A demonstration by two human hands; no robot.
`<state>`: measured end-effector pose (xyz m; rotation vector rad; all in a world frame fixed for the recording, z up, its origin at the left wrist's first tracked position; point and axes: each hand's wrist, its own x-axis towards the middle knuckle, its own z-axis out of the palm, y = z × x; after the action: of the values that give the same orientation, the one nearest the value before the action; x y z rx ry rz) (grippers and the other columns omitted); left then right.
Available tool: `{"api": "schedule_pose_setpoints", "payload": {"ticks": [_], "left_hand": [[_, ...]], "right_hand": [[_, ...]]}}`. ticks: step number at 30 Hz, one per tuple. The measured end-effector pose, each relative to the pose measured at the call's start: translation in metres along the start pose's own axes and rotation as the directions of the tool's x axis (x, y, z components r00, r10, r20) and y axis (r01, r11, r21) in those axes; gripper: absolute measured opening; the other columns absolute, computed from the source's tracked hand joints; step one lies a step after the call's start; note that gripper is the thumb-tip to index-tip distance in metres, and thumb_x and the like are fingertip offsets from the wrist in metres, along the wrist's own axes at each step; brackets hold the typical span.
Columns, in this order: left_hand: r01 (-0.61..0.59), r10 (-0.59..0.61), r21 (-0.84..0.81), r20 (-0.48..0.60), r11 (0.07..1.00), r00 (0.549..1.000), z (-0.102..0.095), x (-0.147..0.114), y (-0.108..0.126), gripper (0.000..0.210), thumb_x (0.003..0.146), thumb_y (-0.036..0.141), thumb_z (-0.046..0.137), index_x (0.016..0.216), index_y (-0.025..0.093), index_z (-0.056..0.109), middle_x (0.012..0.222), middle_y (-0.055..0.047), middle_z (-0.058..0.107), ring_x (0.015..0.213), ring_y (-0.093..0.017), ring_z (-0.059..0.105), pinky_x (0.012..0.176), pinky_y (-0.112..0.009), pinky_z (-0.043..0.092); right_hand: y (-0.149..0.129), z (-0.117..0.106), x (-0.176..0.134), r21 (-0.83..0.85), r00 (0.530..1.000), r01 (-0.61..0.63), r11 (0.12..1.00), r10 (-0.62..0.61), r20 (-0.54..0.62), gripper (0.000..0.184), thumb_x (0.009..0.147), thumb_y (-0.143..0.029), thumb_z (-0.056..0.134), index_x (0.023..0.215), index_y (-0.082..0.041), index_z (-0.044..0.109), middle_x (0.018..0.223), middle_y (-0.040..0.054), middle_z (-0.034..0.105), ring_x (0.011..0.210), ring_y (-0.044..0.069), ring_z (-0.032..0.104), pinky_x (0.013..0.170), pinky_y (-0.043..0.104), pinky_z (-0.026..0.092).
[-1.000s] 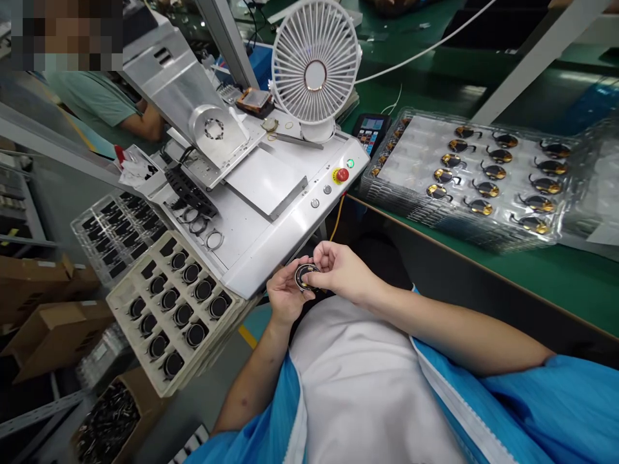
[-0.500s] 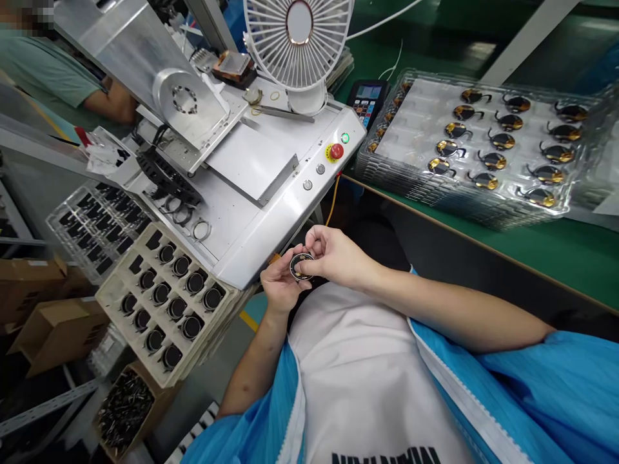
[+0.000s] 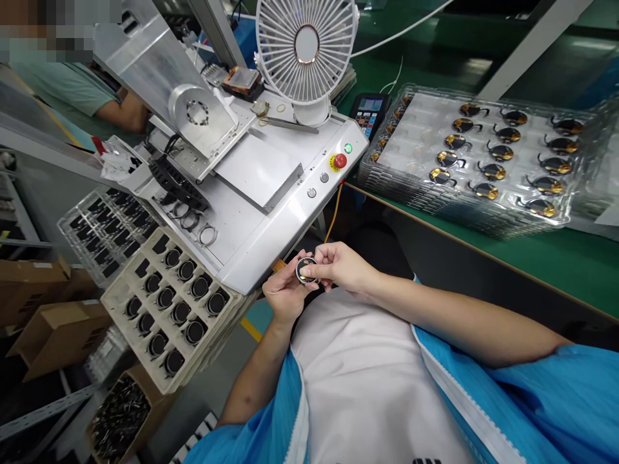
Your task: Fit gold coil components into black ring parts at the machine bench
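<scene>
Round part (image 3: 302, 263): partly hidden from me by the right hand (image 3: 344, 265). Fan (image 3: 307, 45): top cut off at the far edge. Shirt (image 3: 367, 380) lettering (image 3: 427, 461): cropped at the near edge; I cannot read it. Near-left box (image 3: 157, 401): loose pieces (image 3: 120, 412) too small for me to identify.

Your left hand (image 3: 285, 293) is cupped, the left forearm (image 3: 256, 374) slanting forward and inward; your right hand (image 3: 349, 269) meets it, fingers (image 3: 327, 254) curled, thumb (image 3: 310, 271) pointing left, the right forearm (image 3: 445, 312) crossing your front.
</scene>
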<state>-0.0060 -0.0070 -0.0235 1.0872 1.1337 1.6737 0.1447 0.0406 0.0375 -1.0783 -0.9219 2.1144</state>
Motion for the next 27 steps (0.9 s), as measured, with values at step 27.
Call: {"api": "schedule_pose_setpoints", "payload": {"ticks": [27], "left_hand": [[-0.106,0.116,0.336,-0.011,0.936,0.993,-0.003,0.011,0.036,0.072,0.068,0.026,0.094,0.134,0.017,0.065,0.123,-0.016,0.076,0.111,-0.029,0.075,0.095,-0.041,0.065]], "right_hand": [[-0.089,-0.011,0.058,-0.456,0.916,0.329,0.827,-0.396,-0.058,0.044,0.076,-0.048,0.086,0.067,-0.019,0.053,0.045,-0.004,0.053,0.036,0.008,0.042,0.038,0.021,0.029]]}}
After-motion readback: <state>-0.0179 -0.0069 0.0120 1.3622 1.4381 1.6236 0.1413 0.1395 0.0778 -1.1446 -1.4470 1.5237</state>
